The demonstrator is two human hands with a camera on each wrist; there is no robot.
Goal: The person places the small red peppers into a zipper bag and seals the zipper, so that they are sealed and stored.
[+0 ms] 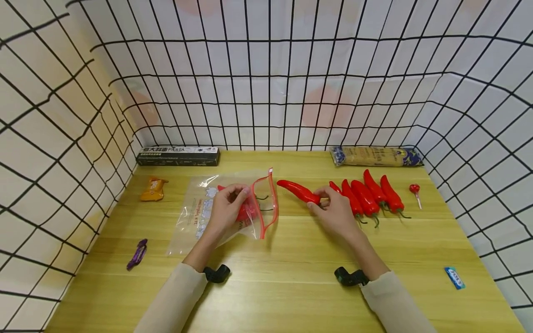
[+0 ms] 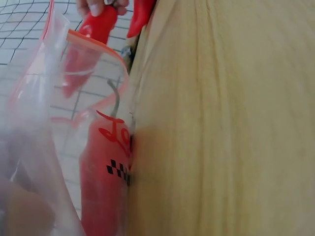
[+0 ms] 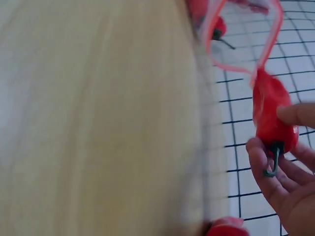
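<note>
My left hand (image 1: pixel 226 208) pinches the upper side of a clear zip bag (image 1: pixel 189 208) near its mouth. The bag's red zip edge (image 1: pixel 275 196) gapes toward the right. Red chili peppers (image 1: pixel 248 210) with green stems lie inside, partly hidden by the left hand; the left wrist view shows one pepper (image 2: pixel 103 182) through the printed plastic. My right hand (image 1: pixel 336 215) holds another red chili pepper (image 1: pixel 296 189) by its stem end, between thumb and fingers. Its tip points left, just short of the bag's opening. In the right wrist view the green stem (image 3: pixel 273 162) hangs over the fingers.
Several red chili peppers (image 1: pixel 366 199) lie right of the right hand. A pasta box (image 1: pixel 176 157) and a noodle packet (image 1: pixel 376 156) stand at the back. Candies (image 1: pixel 153 189) lie left, a lollipop (image 1: pixel 414 188) and blue packet (image 1: pixel 454 277) right. Black wire mesh (image 1: pixel 270 101) encloses the table.
</note>
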